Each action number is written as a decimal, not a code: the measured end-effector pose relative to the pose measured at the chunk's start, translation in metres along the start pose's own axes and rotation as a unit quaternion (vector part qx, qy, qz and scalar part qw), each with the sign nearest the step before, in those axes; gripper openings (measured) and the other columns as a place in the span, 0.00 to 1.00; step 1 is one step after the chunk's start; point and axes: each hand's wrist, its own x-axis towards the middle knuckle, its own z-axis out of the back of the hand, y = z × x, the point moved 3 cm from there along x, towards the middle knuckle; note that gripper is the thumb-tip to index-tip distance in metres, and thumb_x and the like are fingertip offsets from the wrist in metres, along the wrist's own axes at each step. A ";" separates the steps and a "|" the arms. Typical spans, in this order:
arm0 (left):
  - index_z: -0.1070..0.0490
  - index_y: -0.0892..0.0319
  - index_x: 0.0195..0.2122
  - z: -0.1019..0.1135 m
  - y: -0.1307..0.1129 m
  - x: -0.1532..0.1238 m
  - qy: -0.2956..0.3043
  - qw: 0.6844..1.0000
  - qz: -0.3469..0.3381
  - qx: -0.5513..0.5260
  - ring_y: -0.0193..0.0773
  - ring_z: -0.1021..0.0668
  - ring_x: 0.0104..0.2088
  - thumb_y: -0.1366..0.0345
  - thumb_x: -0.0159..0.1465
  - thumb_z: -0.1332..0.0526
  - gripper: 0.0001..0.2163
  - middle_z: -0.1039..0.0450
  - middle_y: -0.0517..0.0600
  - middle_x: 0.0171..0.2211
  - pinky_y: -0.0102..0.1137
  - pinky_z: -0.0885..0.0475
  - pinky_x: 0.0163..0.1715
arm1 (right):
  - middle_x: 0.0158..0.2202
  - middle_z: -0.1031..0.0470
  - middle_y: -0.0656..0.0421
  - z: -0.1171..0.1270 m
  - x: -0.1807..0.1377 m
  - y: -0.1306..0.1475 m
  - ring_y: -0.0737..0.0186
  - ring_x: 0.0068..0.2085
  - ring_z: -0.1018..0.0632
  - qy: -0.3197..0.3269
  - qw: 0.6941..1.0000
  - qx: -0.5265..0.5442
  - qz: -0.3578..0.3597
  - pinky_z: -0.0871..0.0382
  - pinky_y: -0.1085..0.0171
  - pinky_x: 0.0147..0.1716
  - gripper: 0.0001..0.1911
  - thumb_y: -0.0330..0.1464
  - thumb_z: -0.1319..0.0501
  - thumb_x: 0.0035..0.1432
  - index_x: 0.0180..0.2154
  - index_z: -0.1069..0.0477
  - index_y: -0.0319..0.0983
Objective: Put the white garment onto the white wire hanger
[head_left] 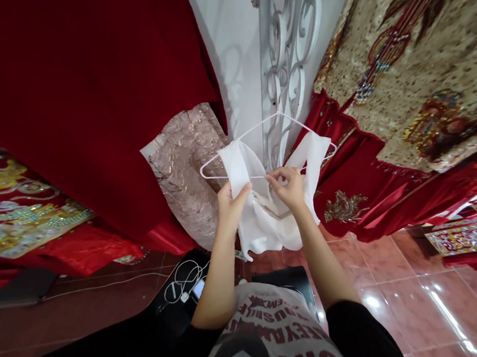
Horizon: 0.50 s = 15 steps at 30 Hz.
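A white sleeveless garment [275, 228] hangs from a pale pink hanger [256, 127] in front of me. Its two wide straps lie over the hanger's arms. My left hand [232, 198] is closed on the edge of the left strap, with the thumb on top of the cloth. My right hand [288, 187] is inside the neck opening, its thumb and forefinger pinched together at the hanger's lower bar. Whether they grip the bar or something small beside it, I cannot tell. Below, the garment's hem falls in loose folds.
White scrolled metalwork [280, 46] stands behind the hanger. Red cloth [104, 73] hangs at left beside a pinkish textured fabric [188, 167]. A gold sequinned garment [437, 69] hangs at right. A white cable [183, 275] and lit phone [198, 289] lie on a black surface by my lap.
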 end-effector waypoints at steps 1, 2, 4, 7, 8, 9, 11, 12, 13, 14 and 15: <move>0.20 0.58 0.40 0.002 -0.008 -0.001 0.000 1.000 -0.006 0.013 0.44 0.15 0.39 0.56 0.59 0.28 0.13 0.15 0.53 0.38 0.35 0.21 0.42 | 0.28 0.20 0.57 0.000 0.000 0.001 0.57 0.32 0.27 0.004 1.000 0.006 -0.001 0.33 0.53 0.50 0.23 0.54 0.36 0.67 0.29 0.21 0.43; 0.20 0.58 0.39 0.006 -0.016 -0.002 0.001 0.999 -0.013 0.031 0.44 0.16 0.37 0.56 0.59 0.28 0.12 0.16 0.52 0.37 0.35 0.22 0.40 | 0.29 0.20 0.57 -0.001 -0.001 0.001 0.57 0.32 0.27 0.006 1.000 0.011 -0.001 0.33 0.53 0.50 0.23 0.53 0.35 0.67 0.30 0.21 0.43; 0.20 0.58 0.36 0.017 -0.034 0.000 0.012 0.996 -0.025 0.084 0.43 0.17 0.34 0.58 0.60 0.28 0.10 0.17 0.51 0.33 0.34 0.24 0.35 | 0.29 0.21 0.58 -0.002 -0.002 0.002 0.58 0.31 0.27 0.009 1.000 0.016 -0.002 0.34 0.53 0.50 0.22 0.51 0.35 0.67 0.29 0.22 0.43; 0.19 0.57 0.34 0.037 -0.062 0.008 0.044 0.984 -0.041 0.166 0.43 0.19 0.33 0.60 0.61 0.29 0.07 0.17 0.50 0.32 0.34 0.26 0.34 | 0.28 0.21 0.59 -0.002 -0.001 0.002 0.58 0.32 0.27 0.019 1.000 0.001 -0.002 0.34 0.53 0.51 0.17 0.47 0.33 0.66 0.30 0.22 0.43; 0.19 0.57 0.32 0.043 -0.071 0.012 0.055 0.983 -0.039 0.173 0.43 0.19 0.33 0.60 0.62 0.29 0.07 0.18 0.50 0.31 0.34 0.26 0.35 | 0.28 0.21 0.59 -0.001 -0.001 0.001 0.58 0.32 0.27 0.024 1.000 -0.006 0.001 0.34 0.53 0.52 0.16 0.46 0.33 0.66 0.30 0.22 0.43; 0.20 0.57 0.29 0.049 -0.080 0.016 0.068 0.983 -0.031 0.166 0.44 0.20 0.33 0.59 0.63 0.30 0.09 0.19 0.51 0.30 0.35 0.25 0.36 | 0.29 0.21 0.59 0.001 0.000 0.001 0.58 0.32 0.27 0.029 1.000 -0.013 0.005 0.35 0.53 0.52 0.16 0.45 0.32 0.66 0.31 0.22 0.43; 0.22 0.56 0.27 0.058 -0.096 0.025 0.089 0.989 0.007 0.118 0.45 0.20 0.33 0.58 0.64 0.30 0.11 0.22 0.51 0.28 0.38 0.24 0.39 | 0.30 0.21 0.59 0.004 0.001 -0.002 0.58 0.32 0.27 0.034 0.999 -0.019 0.013 0.35 0.53 0.53 0.17 0.47 0.33 0.66 0.31 0.22 0.43; 0.23 0.56 0.27 0.063 -0.102 0.029 0.094 0.992 0.028 0.081 0.45 0.20 0.33 0.59 0.64 0.30 0.10 0.25 0.51 0.27 0.40 0.23 0.41 | 0.29 0.21 0.59 0.007 0.002 -0.003 0.58 0.32 0.27 0.033 0.999 -0.019 0.014 0.35 0.53 0.53 0.18 0.48 0.33 0.66 0.31 0.22 0.43; 0.24 0.55 0.28 0.067 -0.108 0.033 0.094 0.994 0.049 0.033 0.44 0.21 0.32 0.60 0.63 0.30 0.09 0.28 0.49 0.25 0.41 0.22 0.43 | 0.29 0.21 0.59 0.009 0.002 -0.005 0.58 0.32 0.27 0.033 0.999 -0.018 0.015 0.35 0.53 0.52 0.19 0.49 0.34 0.67 0.30 0.22 0.43; 0.25 0.54 0.28 0.072 -0.112 0.035 0.090 0.994 0.062 -0.022 0.43 0.23 0.32 0.62 0.62 0.30 0.07 0.32 0.48 0.24 0.42 0.21 0.45 | 0.28 0.21 0.59 0.010 0.003 -0.007 0.58 0.32 0.27 0.031 0.999 -0.015 0.015 0.35 0.53 0.52 0.20 0.50 0.34 0.67 0.30 0.22 0.43; 0.26 0.53 0.29 0.077 -0.114 0.038 0.081 0.992 0.062 -0.076 0.40 0.26 0.30 0.63 0.62 0.30 0.06 0.36 0.46 0.23 0.41 0.21 0.47 | 0.28 0.21 0.59 0.011 0.004 -0.008 0.58 0.32 0.27 0.030 0.999 -0.012 0.015 0.35 0.52 0.52 0.21 0.51 0.34 0.67 0.30 0.22 0.43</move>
